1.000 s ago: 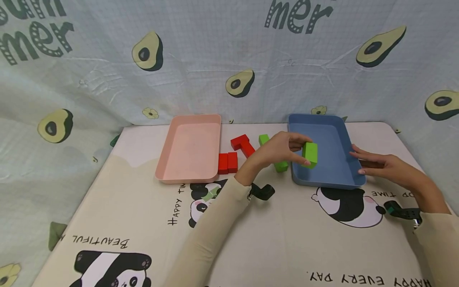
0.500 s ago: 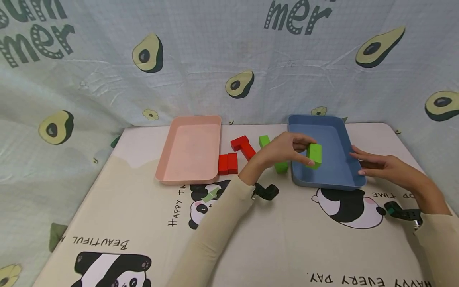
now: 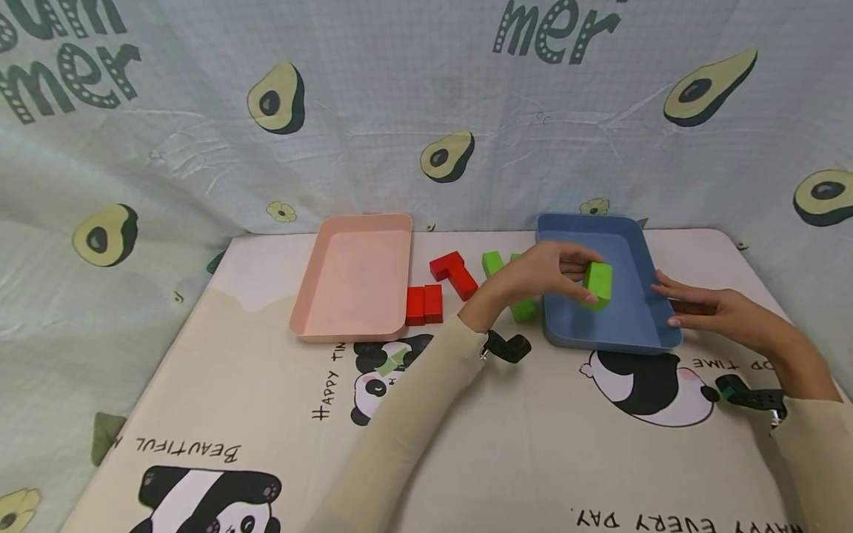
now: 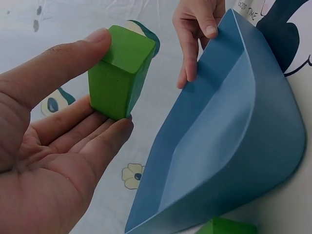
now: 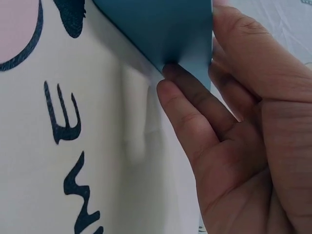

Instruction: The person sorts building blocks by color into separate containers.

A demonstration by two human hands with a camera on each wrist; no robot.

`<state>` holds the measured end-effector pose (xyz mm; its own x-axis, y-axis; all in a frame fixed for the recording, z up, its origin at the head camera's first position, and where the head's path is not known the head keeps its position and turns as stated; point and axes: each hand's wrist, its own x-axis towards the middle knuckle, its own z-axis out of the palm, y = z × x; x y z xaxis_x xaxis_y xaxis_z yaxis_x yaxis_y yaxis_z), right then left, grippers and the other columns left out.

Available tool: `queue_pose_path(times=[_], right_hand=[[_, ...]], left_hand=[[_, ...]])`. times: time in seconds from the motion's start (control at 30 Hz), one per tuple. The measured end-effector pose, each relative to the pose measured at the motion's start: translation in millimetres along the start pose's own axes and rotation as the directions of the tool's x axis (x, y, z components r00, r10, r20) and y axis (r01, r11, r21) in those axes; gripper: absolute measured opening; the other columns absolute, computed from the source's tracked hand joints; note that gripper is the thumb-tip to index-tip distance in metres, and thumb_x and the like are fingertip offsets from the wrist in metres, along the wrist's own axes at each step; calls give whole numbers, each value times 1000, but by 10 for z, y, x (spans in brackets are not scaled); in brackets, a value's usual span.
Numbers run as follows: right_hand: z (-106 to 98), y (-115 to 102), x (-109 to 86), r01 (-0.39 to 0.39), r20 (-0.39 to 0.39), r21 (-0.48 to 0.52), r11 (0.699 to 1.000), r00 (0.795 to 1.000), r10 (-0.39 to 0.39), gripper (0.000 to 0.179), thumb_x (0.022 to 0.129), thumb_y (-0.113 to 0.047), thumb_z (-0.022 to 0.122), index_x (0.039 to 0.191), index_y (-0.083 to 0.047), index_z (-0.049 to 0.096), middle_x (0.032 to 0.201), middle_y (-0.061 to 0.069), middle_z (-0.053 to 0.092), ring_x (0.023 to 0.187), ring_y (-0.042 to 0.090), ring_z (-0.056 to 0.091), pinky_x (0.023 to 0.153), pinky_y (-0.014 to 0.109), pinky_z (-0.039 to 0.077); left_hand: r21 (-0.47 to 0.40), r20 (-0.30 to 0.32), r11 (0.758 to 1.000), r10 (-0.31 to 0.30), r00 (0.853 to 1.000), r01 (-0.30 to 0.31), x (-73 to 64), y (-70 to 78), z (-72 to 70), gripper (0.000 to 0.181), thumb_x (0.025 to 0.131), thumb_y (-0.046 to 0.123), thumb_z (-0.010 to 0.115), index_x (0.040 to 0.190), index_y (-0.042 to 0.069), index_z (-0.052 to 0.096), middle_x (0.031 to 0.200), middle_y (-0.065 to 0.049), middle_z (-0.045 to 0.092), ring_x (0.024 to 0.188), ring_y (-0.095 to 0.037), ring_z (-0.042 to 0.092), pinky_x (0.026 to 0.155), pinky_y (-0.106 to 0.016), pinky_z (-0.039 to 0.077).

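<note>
My left hand [image 3: 543,270] pinches a green block [image 3: 600,285] between thumb and fingers. In the head view the block overlaps the inside of the blue tray [image 3: 629,326]; the left wrist view shows it held up at the tray's side. At the tray's right side, my right hand [image 3: 720,311] touches the rim and outer wall with fairly straight fingers, as the right wrist view shows of its fingers [image 5: 183,114]. A green block [image 3: 492,262] and more green [image 3: 523,309] lie left of the blue tray, partly hidden by my left hand and wrist.
A pink tray [image 3: 349,333] stands on the left of the table. Several red blocks [image 3: 433,304] lie between it and the green ones. A hanging cloth [image 3: 373,89] with avocado prints closes off the back. Panda drawings cover parts of the tablecloth [image 3: 266,400].
My left hand has moved right with the green block, from near the left part of the blue tray towards its middle. My right hand has stayed at the tray's side.
</note>
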<state>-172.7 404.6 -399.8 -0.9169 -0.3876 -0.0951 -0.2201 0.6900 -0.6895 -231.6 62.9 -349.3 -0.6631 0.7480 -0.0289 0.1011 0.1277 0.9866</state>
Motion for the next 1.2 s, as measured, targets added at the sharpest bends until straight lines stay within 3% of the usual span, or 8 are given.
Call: queue_pose_path(times=[0.33,0.53,0.97,1.2], right_hand=[[-23,16,-5,44,23,6,999,999,-44,60,99,-15,68,153,-6,45,163,-19,24,123,-28,28,88,-2,37],[-8,-10,9,13,10,16,1000,1000,-13,59,98,-16,70,152,-7,48,162,-19,26,123,-29,29,88,-2,39],[-15,33,-12,-41,2,-49,998,999,42,62,98,-25,70,154,-14,46,161,-23,23,117,-32,27,85,-4,35],[-7,40,-21,-25,0,-62,998,1000,25,62,100,-25,68,156,-17,44,159,-29,23,118,-31,27,84,-4,34]], left_hand=[[-44,58,999,13,998,-10,150,-6,30,62,79,-7,83,136,-1,61,136,-9,64,121,-8,63,105,-24,50],[-65,85,998,13,996,-8,223,-31,46,64,78,-11,81,138,-1,60,141,-11,60,126,-10,60,102,-21,50],[-83,96,996,-13,995,21,332,-87,112,64,78,-11,81,137,1,60,135,-6,63,123,-6,61,103,-20,50],[-31,126,998,-53,991,57,421,-77,130,67,77,-9,82,139,5,61,140,-1,61,122,-2,60,99,-13,48]])
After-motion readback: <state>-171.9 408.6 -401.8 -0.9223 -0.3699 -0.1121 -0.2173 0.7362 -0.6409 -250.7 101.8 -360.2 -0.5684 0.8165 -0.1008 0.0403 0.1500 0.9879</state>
